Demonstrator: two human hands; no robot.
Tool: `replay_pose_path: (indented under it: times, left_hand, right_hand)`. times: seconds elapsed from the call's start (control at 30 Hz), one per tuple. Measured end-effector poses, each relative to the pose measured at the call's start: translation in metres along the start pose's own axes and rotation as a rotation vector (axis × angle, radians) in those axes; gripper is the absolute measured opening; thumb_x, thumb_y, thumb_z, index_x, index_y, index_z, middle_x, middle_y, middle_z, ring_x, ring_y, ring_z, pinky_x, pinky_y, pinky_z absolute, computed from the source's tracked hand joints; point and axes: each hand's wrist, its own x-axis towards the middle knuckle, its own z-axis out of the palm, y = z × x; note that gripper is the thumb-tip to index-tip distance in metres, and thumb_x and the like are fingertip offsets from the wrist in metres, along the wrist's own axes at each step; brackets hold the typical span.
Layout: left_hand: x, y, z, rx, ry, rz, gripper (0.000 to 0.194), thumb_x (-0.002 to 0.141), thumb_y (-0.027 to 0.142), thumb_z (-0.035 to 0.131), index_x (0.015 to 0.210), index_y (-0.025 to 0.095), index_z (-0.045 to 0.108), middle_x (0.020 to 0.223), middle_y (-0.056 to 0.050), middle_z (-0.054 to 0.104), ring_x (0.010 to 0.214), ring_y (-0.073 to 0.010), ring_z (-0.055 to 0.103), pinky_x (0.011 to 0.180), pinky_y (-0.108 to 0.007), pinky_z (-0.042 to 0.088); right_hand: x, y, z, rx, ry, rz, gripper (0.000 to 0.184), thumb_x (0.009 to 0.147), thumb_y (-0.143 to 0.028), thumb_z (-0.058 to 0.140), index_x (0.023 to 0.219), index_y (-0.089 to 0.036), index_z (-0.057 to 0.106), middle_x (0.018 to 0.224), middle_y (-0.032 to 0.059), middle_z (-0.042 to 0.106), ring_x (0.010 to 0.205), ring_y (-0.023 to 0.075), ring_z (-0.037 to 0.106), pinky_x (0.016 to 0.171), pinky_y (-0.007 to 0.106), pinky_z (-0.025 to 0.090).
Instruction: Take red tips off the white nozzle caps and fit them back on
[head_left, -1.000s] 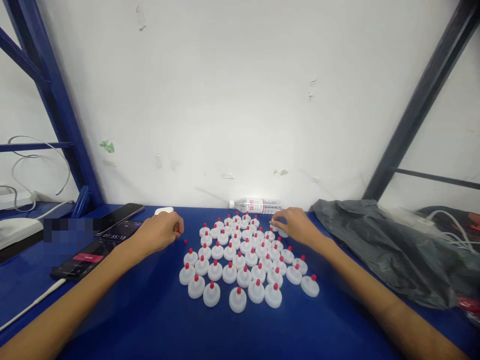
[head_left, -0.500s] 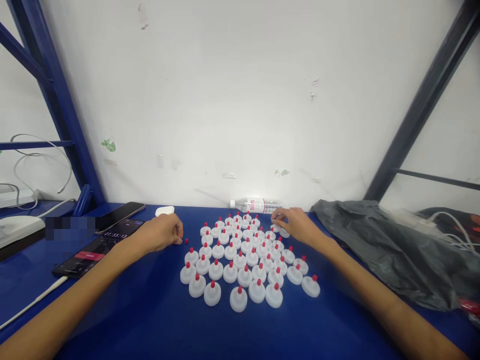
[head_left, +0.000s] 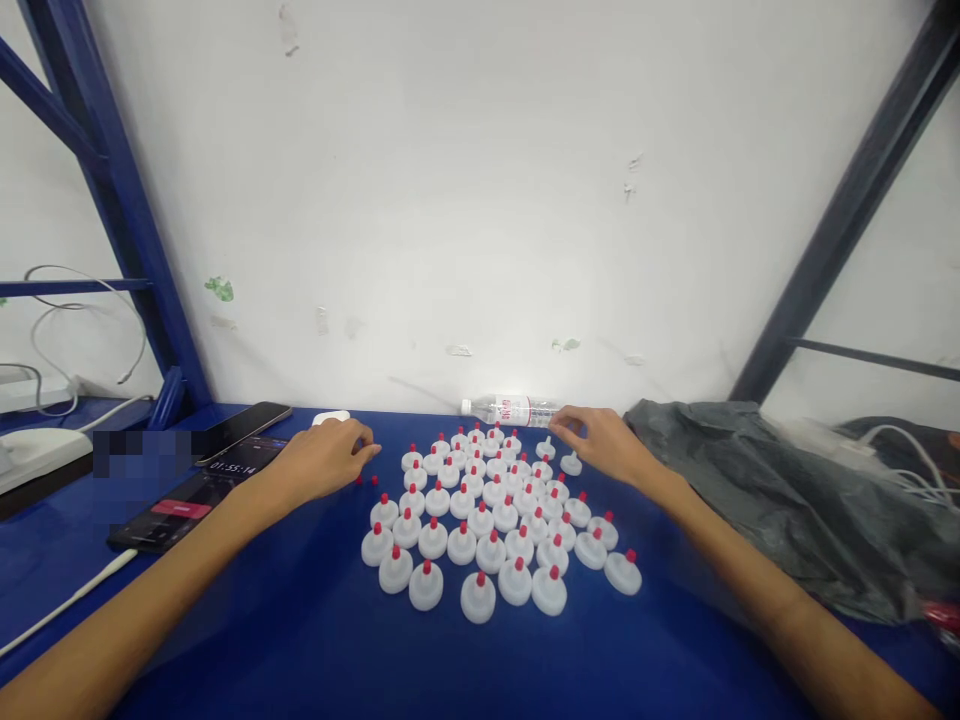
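Observation:
My left hand point(head_left: 334, 462) hovers left of the white pieces, fingertips pinched together; whatever they hold, if anything, does not show. Just under it, small red caps point(head_left: 375, 481) lie on the blue tabletop point(head_left: 300, 620). At the back right, my right hand point(head_left: 600, 440) has its thumb and forefinger apart, close to two white dome-shaped nozzle lids with bare tips, one nearer the middle point(head_left: 546, 451) and one below the fingers point(head_left: 571, 464). Many similar white lids with red tips point(head_left: 478, 600) stand upright in a cluster between my hands.
A clear plastic bottle point(head_left: 510, 410) lies along the wall behind the lids. On the left are two phones, one showing a timer point(head_left: 232, 468), and a white case point(head_left: 331, 416). A grey plastic bag point(head_left: 750, 490) covers the right side, beside a dark post point(head_left: 832, 220).
My left hand has lifted and shifted slightly right, uncovering another red cap. My right hand has drawn back from the bare lids, which now show more fully.

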Motion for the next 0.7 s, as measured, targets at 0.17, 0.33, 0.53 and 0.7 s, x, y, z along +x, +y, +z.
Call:
replay_pose_path:
  times: [0.17, 0.33, 0.53, 0.7]
  left_hand:
    - [-0.002, 0.008, -0.003, 0.005, 0.138, 0.028, 0.035, 0.098, 0.039, 0.043, 0.085, 0.022, 0.070, 0.079, -0.008, 0.075, 0.072, -0.0266, 0.066, 0.063, -0.032, 0.034]
    - [-0.004, 0.015, -0.002, -0.030, 0.255, 0.086, 0.035, 0.100, 0.040, 0.042, 0.088, 0.022, 0.070, 0.076, -0.005, 0.074, 0.069, -0.0244, 0.065, 0.062, -0.032, 0.034]
    - [-0.014, 0.028, 0.005, -0.081, 0.384, 0.220, 0.033, 0.103, 0.037, 0.040, 0.091, 0.022, 0.066, 0.078, -0.002, 0.072, 0.069, -0.0196, 0.063, 0.067, -0.032, 0.039]
    - [-0.024, 0.042, 0.016, -0.111, 0.505, 0.481, 0.023, 0.102, 0.033, 0.044, 0.097, 0.022, 0.064, 0.083, -0.002, 0.072, 0.073, -0.0181, 0.065, 0.067, -0.032, 0.045]
  right_hand:
    - [-0.003, -0.006, -0.010, 0.170, -0.326, -0.012, 0.032, 0.094, -0.048, 0.062, 0.104, -0.023, 0.079, 0.090, 0.0050, 0.080, 0.073, 0.0201, 0.069, 0.067, 0.031, 0.052]
    - [-0.002, -0.008, -0.005, 0.187, -0.332, -0.010, 0.026, 0.092, -0.046, 0.065, 0.094, -0.022, 0.076, 0.083, 0.0038, 0.078, 0.074, 0.0206, 0.070, 0.068, 0.031, 0.052]
    - [-0.005, -0.024, -0.006, 0.159, -0.042, -0.062, 0.018, 0.102, -0.038, 0.053, 0.108, -0.024, 0.063, 0.103, 0.0057, 0.077, 0.091, 0.0221, 0.073, 0.079, 0.035, 0.057]
    - [-0.014, -0.058, 0.007, -0.055, 0.137, -0.427, 0.017, 0.106, -0.029, 0.050, 0.118, -0.024, 0.061, 0.115, 0.0097, 0.072, 0.105, 0.0251, 0.069, 0.087, 0.040, 0.057]
